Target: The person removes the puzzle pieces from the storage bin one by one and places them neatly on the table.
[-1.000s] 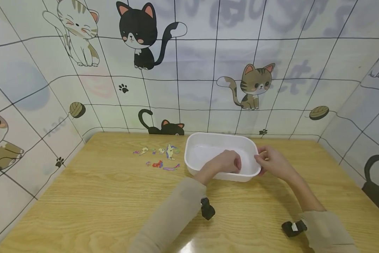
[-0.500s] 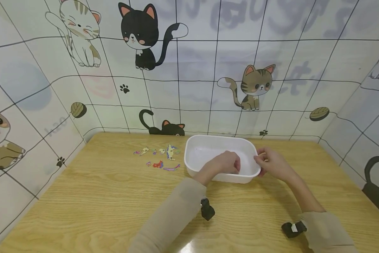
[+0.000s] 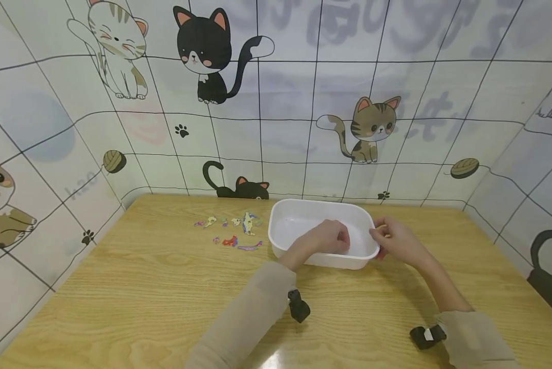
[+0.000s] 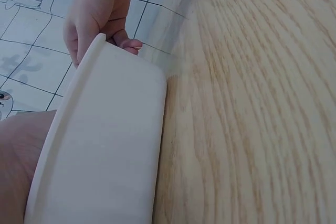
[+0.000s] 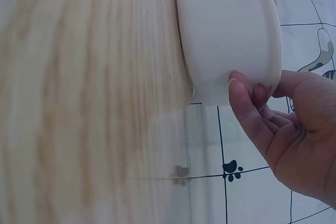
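Observation:
A white plastic basin (image 3: 294, 256) stands on the wooden table near its back edge. My left hand (image 3: 324, 238) reaches over the front rim into it, fingers bent downward. Its fingertips are hidden, so whether they hold anything does not show; in the left wrist view the basin wall covers most of that hand. At the right end, my right hand (image 3: 398, 240) pinches the basin's rim. The right wrist view shows its thumb over the rim and its fingers (image 5: 244, 100) against the outer wall.
Several small, flat, colourful scraps (image 3: 248, 224) lie on the table left of the basin, among them a red one (image 3: 230, 240) and a purple strip (image 3: 250, 246). A cat-patterned sheet (image 3: 285, 138) rises behind the wooden table (image 3: 165, 287).
Both hands keep their places at the basin. The whole scene sits slightly lower in the head view, and the left forearm has shifted a little to the left.

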{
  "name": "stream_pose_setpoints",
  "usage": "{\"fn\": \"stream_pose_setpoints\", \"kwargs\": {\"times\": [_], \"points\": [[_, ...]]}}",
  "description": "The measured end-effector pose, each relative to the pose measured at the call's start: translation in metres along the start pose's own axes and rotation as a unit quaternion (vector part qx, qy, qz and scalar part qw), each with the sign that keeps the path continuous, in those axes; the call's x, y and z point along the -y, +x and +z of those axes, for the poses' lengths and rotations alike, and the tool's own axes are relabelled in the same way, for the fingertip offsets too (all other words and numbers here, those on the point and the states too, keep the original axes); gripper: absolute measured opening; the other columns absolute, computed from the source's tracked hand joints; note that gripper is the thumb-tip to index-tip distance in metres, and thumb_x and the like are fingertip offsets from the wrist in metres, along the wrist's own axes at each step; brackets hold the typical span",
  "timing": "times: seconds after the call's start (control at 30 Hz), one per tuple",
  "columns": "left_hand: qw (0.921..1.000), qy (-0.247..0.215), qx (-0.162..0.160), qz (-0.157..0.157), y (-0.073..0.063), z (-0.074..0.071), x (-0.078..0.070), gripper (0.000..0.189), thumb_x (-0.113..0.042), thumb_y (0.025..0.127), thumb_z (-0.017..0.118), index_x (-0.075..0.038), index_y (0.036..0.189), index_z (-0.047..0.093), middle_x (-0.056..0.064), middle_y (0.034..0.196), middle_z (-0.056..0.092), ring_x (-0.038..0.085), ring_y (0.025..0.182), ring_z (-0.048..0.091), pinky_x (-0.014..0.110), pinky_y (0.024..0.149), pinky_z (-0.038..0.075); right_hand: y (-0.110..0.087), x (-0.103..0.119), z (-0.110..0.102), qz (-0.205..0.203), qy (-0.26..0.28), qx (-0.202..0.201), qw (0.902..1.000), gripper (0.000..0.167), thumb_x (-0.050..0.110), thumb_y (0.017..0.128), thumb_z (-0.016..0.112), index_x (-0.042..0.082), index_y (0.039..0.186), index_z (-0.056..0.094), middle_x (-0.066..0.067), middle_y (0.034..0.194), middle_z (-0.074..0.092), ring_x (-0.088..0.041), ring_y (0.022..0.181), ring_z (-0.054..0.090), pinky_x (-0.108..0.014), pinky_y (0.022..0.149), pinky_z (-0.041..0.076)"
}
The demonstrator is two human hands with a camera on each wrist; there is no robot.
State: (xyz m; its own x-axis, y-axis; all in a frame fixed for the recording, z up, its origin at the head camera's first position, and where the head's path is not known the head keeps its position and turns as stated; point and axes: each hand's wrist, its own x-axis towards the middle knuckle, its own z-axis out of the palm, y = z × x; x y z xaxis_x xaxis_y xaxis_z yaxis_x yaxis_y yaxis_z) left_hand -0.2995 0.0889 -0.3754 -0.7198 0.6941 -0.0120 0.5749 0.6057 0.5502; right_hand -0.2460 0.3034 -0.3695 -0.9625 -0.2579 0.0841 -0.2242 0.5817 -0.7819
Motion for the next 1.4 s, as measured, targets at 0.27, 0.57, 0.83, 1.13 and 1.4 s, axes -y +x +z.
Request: {"fn": "stream_pose_setpoints", "kwargs": {"times": [0.27, 0.57, 0.83, 1.13, 1.4], "points": [[0.9935, -0.109, -0.035, 0.004, -0.007, -0.006, 0.004, 0.007, -0.013, 0.098, 0.068, -0.008, 0.093, 0.068, -0.004, 0.076, 0.066, 0.008, 0.066, 0.063, 0.019, 0.062, 0.048, 0.001, -0.001, 0.001, 0.007, 0.006, 0.006, 0.9999, 0.038, 0.011, 0.105, 0.051, -0.019, 0.126, 0.039, -0.018, 0.091, 0.069, -0.026, 0.064, 0.069, -0.036, 0.059, 0.06], [0.9879, -0.142, -0.057, 0.026, -0.019, -0.018, 0.004, 0.006, -0.014, 0.097, 0.069, -0.008, 0.096, 0.069, -0.003, 0.079, 0.069, 0.008, 0.067, 0.064, 0.019, 0.063, 0.05, 0.001, -0.001, 0.001, 0.011, 0.01, 0.009, 0.9999, 0.041, 0.013, 0.106, 0.051, -0.018, 0.129, 0.038, -0.019, 0.093, 0.069, -0.026, 0.065, 0.069, -0.035, 0.059, 0.06], [0.981, -0.167, -0.091, 0.038, -0.031, -0.029, 0.015, 0.005, -0.015, 0.097, 0.07, -0.01, 0.097, 0.07, -0.004, 0.079, 0.07, 0.008, 0.068, 0.065, 0.021, 0.064, 0.052, 0.002, -0.003, 0.001, 0.011, 0.009, 0.009, 0.9999, 0.041, 0.014, 0.107, 0.05, -0.018, 0.129, 0.038, -0.02, 0.096, 0.069, -0.026, 0.065, 0.069, -0.035, 0.059, 0.06], [0.9697, -0.213, -0.113, 0.039, -0.057, -0.046, 0.034, 0.01, -0.01, 0.097, 0.068, -0.004, 0.103, 0.073, 0.004, 0.087, 0.071, 0.012, 0.075, 0.067, 0.025, 0.07, 0.056, 0.002, -0.004, 0.001, 0.011, 0.009, 0.006, 0.9999, 0.042, 0.014, 0.107, 0.05, -0.019, 0.13, 0.038, -0.022, 0.097, 0.069, -0.026, 0.064, 0.069, -0.035, 0.058, 0.06], [0.9536, -0.268, -0.132, 0.036, -0.079, -0.059, 0.052, 0.011, -0.007, 0.096, 0.068, 0.001, 0.104, 0.07, 0.01, 0.093, 0.072, 0.017, 0.078, 0.068, 0.029, 0.076, 0.058, 0.001, -0.003, 0.002, 0.013, 0.006, 0.009, 0.9999, 0.042, 0.015, 0.107, 0.05, -0.019, 0.131, 0.038, -0.024, 0.099, 0.068, -0.026, 0.065, 0.069, -0.035, 0.058, 0.06]]}}
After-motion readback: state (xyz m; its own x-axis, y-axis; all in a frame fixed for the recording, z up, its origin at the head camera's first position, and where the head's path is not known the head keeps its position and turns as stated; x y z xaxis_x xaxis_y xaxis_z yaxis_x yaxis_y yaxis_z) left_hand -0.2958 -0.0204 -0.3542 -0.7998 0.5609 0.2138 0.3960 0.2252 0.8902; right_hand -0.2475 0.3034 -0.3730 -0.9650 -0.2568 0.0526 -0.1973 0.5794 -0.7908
